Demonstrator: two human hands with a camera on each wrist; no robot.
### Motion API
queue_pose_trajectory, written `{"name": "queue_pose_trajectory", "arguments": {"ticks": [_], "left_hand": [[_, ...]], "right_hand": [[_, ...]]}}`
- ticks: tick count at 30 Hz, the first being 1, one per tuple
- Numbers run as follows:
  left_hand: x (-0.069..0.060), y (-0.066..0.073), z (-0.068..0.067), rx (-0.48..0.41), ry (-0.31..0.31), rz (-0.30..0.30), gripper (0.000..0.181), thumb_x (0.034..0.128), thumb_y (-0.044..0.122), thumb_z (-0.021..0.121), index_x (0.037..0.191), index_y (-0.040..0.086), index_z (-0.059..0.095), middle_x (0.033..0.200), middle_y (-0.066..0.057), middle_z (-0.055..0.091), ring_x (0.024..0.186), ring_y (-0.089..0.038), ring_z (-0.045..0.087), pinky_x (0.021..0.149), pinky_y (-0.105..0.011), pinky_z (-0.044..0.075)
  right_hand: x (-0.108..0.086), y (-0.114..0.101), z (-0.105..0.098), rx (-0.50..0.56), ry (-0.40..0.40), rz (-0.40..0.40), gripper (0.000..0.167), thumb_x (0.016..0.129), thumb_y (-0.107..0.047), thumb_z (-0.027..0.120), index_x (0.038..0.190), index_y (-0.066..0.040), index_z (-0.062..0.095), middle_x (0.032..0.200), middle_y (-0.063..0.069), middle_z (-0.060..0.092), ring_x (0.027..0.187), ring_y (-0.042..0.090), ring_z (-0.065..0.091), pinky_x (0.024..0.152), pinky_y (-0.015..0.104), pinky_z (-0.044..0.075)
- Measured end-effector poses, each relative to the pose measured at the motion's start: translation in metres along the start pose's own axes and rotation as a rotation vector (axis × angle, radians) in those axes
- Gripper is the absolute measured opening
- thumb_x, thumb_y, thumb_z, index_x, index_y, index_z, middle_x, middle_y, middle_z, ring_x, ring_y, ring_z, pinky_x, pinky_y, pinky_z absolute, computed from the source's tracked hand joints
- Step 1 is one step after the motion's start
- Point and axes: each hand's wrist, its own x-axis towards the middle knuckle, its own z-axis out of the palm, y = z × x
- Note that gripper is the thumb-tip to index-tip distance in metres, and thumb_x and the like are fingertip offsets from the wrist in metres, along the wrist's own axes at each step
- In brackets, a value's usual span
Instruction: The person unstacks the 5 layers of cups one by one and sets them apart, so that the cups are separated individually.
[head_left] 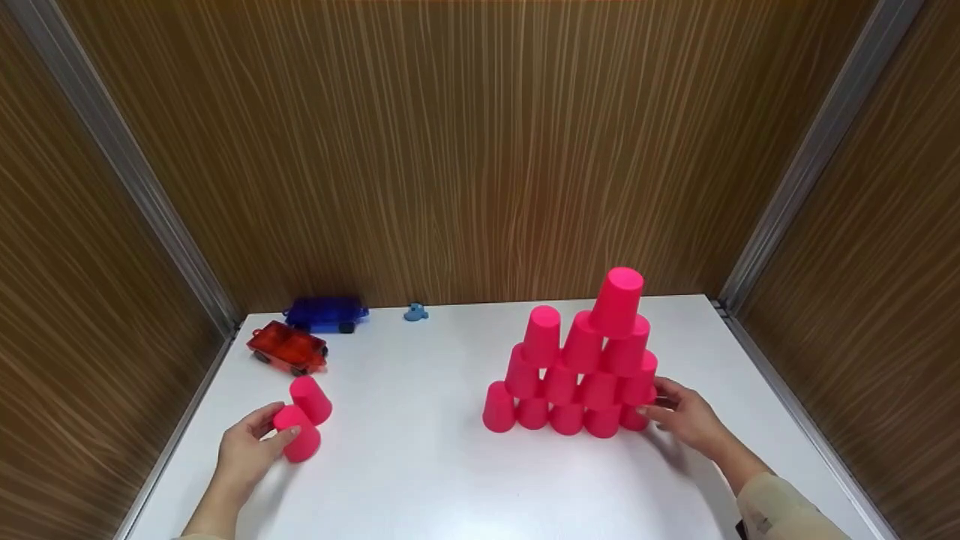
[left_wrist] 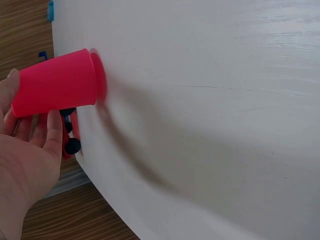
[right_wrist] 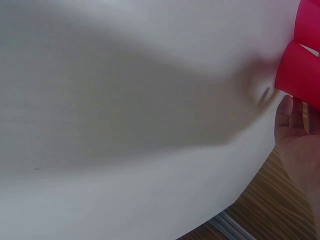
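Pink plastic cups (head_left: 541, 337) stand upside down in a tiered pyramid, with a single cup (head_left: 617, 304) on top. My left hand (head_left: 244, 457) grips a pink cup (head_left: 300, 439) between thumb and fingers; the left wrist view shows this cup (left_wrist: 55, 82) with its open rim towards the white table. Just behind it stands another pink cup (head_left: 310, 400). At the pyramid's lower right, my right hand (head_left: 694, 420) holds the end cup (head_left: 632, 420), thumb in front and fingers at its side. The right wrist view cuts off the thumb and part of that cup (right_wrist: 300, 75).
A translucent red toy wagon (head_left: 289, 346) and a blue one (head_left: 325, 313) sit at the table's back left. A small blue toy (head_left: 415, 313) lies by the back wall. Wood-grain panels (head_left: 480, 150) enclose the white table (head_left: 405, 465) at the back and sides.
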Motion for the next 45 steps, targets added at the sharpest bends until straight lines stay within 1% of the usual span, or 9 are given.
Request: {"name": "queue_pose_trajectory", "arguments": {"ticks": [8,14,24,30,33,36,39,42,45], "left_hand": [[0.002,-0.001,0.001,0.008,-0.005,-0.017,0.078,0.0981,0.023,0.080,0.161,0.001,0.040,0.161,-0.028,0.043,0.150,-0.045,0.038,0.118,-0.056,0.039],[0.003,-0.003,0.002,0.013,-0.005,-0.021,0.078,0.0983,0.024,0.080,0.161,0.001,0.039,0.160,-0.028,0.043,0.150,-0.045,0.039,0.118,-0.056,0.040],[0.003,-0.003,0.002,0.011,-0.012,-0.025,0.080,0.0980,0.025,0.080,0.162,0.002,0.038,0.161,-0.028,0.042,0.149,-0.045,0.038,0.115,-0.053,0.042],[0.003,-0.004,0.001,0.013,-0.025,-0.009,0.082,0.0971,0.023,0.081,0.163,0.002,0.036,0.162,-0.027,0.040,0.149,-0.045,0.039,0.112,-0.050,0.045],[0.001,-0.002,-0.001,0.006,-0.029,-0.009,0.085,0.0964,0.023,0.082,0.164,0.003,0.034,0.164,-0.025,0.038,0.150,-0.045,0.037,0.114,-0.050,0.044],[-0.001,0.004,-0.006,0.012,-0.028,0.004,0.087,0.0963,0.025,0.082,0.164,0.003,0.033,0.165,-0.024,0.038,0.152,-0.044,0.036,0.118,-0.052,0.040],[-0.004,0.017,-0.011,0.043,-0.022,0.032,0.087,0.0966,0.027,0.081,0.165,0.005,0.033,0.166,-0.022,0.039,0.152,-0.042,0.037,0.121,-0.053,0.037],[-0.007,0.036,-0.014,0.067,-0.024,0.068,0.087,0.0968,0.031,0.081,0.166,0.007,0.034,0.166,-0.020,0.040,0.153,-0.040,0.038,0.121,-0.053,0.037],[-0.012,0.060,-0.015,0.080,-0.026,0.137,0.088,0.0954,0.036,0.082,0.165,0.010,0.036,0.165,-0.017,0.043,0.151,-0.038,0.041,0.119,-0.048,0.040]], "right_hand": [[0.001,0.001,0.001,0.008,-0.001,-0.008,0.062,0.100,-0.020,0.076,0.154,-0.003,0.050,0.137,0.021,0.062,0.125,0.039,0.062,0.090,0.046,0.061],[0.000,0.003,0.001,0.021,0.004,-0.025,0.062,0.099,-0.017,0.076,0.153,-0.001,0.050,0.138,0.022,0.063,0.125,0.043,0.061,0.089,0.048,0.061],[-0.001,0.001,0.000,0.005,-0.006,0.015,0.064,0.100,-0.021,0.076,0.156,-0.005,0.049,0.140,0.020,0.061,0.127,0.041,0.060,0.093,0.047,0.061],[-0.001,-0.002,0.000,0.008,-0.006,-0.010,0.064,0.099,-0.021,0.077,0.155,-0.004,0.050,0.139,0.021,0.062,0.127,0.042,0.061,0.090,0.046,0.061],[-0.001,-0.002,0.001,0.006,-0.005,-0.016,0.064,0.099,-0.021,0.078,0.154,-0.003,0.051,0.138,0.022,0.062,0.126,0.042,0.061,0.090,0.047,0.062],[-0.001,-0.002,0.001,-0.002,-0.005,0.003,0.065,0.099,-0.022,0.078,0.154,-0.004,0.050,0.138,0.020,0.062,0.127,0.041,0.061,0.091,0.047,0.061],[-0.001,-0.003,0.000,-0.006,-0.009,0.017,0.066,0.099,-0.024,0.078,0.155,-0.006,0.050,0.140,0.020,0.061,0.128,0.041,0.059,0.092,0.047,0.061],[-0.001,-0.003,0.000,-0.011,-0.012,0.015,0.066,0.099,-0.025,0.078,0.155,-0.007,0.050,0.140,0.019,0.061,0.128,0.041,0.059,0.093,0.047,0.061],[-0.001,-0.003,0.000,-0.014,-0.011,0.012,0.065,0.099,-0.026,0.078,0.155,-0.007,0.051,0.140,0.019,0.061,0.128,0.041,0.060,0.092,0.047,0.061]]}}
